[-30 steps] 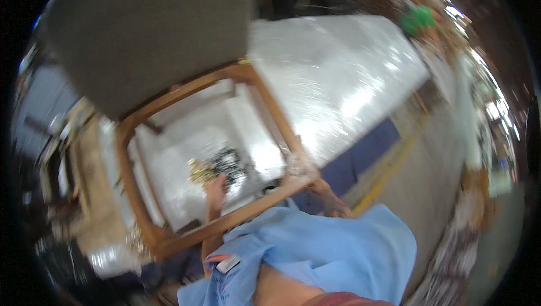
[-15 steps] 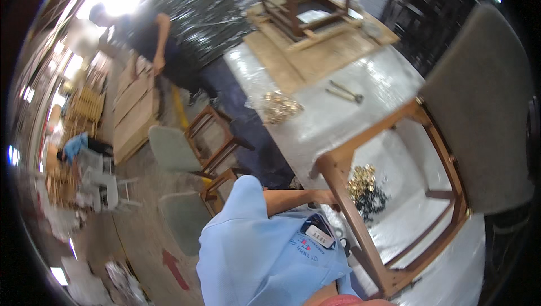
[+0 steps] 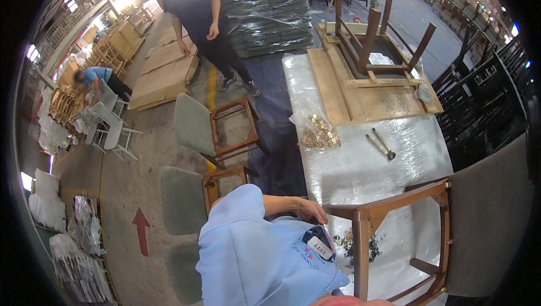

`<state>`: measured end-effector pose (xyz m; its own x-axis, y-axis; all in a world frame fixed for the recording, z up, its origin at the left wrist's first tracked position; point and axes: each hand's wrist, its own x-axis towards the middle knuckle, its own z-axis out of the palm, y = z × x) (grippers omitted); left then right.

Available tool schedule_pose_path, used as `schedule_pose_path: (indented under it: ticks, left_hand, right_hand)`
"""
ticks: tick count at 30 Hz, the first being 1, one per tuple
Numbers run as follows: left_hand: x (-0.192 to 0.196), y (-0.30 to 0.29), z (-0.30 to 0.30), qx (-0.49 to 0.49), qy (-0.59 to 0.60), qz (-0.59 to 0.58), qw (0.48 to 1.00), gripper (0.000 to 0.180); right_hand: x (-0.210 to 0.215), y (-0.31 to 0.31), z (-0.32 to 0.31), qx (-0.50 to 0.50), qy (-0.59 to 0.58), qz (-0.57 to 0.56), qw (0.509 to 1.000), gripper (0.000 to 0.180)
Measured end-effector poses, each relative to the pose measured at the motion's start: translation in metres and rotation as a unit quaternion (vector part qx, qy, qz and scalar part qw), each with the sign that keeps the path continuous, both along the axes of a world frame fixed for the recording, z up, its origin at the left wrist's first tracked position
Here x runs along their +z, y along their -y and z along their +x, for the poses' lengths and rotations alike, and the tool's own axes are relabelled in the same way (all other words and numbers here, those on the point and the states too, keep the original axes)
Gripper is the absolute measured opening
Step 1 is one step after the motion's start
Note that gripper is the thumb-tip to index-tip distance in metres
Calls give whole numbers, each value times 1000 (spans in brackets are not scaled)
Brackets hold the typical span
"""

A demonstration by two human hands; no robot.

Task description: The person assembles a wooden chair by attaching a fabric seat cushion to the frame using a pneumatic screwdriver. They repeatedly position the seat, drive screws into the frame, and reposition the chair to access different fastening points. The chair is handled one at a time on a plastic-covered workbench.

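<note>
A wooden chair (image 3: 360,249) with a grey-green padded back lies tipped on the white-covered table in front of me, its seat frame without a cushion. My left hand (image 3: 310,211) is at the frame's left end, fingers curled in against the wood; the fingertips are partly hidden. My right hand is not in view. Behind the frame, a small heap of gold-coloured fittings (image 3: 345,239) and black screws (image 3: 372,249) lies on the table. Farther off are a clear bag of brass-coloured fittings (image 3: 320,132) and a pair of thin tools (image 3: 381,144).
An upturned stool-like frame (image 3: 369,46) stands on boards (image 3: 332,89) at the table's far end. Padded chairs (image 3: 194,125) stand on the floor to the left. One person (image 3: 197,18) stands beyond, near stacked cardboard (image 3: 163,83); another (image 3: 98,75) bends over white chairs.
The view has swung, so the table and chair appear turned and lower right. My left hand stays by the frame's end. The standing person now shows upright, arms lowered.
</note>
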<state>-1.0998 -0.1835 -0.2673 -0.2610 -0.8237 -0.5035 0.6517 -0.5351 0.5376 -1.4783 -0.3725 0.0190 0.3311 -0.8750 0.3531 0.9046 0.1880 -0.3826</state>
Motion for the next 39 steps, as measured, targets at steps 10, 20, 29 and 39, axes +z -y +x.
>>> schedule_pose_path:
  ticks: [10, 20, 29, 39]
  left_hand:
    - [48, -7, 90, 323, -104, -55, 939, 13]
    - [153, 95, 136, 368, -233, -243, 867, 10]
    - [188, 120, 148, 284, -173, -254, 908, 13]
    - [208, 138, 143, 268, -129, -219, 929, 24]
  right_hand:
    - [-9, -3, 94, 246, 5, 39, 969, 66]
    - [-19, -59, 241, 396, -209, 60, 892, 30]
    - [-26, -85, 262, 346, -294, 121, 883, 28]
    - [-26, -86, 262, 310, -294, 101, 899, 27]
